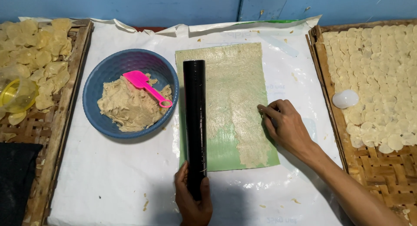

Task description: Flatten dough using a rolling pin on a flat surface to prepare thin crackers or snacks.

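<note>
A green rectangular mat (223, 150) lies on white plastic sheeting, covered for the most part by a thin spread of beige dough (236, 89). A long black roller (194, 117) lies lengthwise along the mat's left side. My left hand (192, 200) grips the roller's near end. My right hand (284, 124) rests flat on the mat's right edge, fingertips touching the dough sheet.
A blue bowl (102, 76) left of the mat holds a lump of dough and a pink spatula (145, 84). Woven bamboo trays (382, 167) flank the sheet, both carrying several pale round discs. A yellow cup (15, 95) sits on the left tray, a white round object (345, 98) on the right.
</note>
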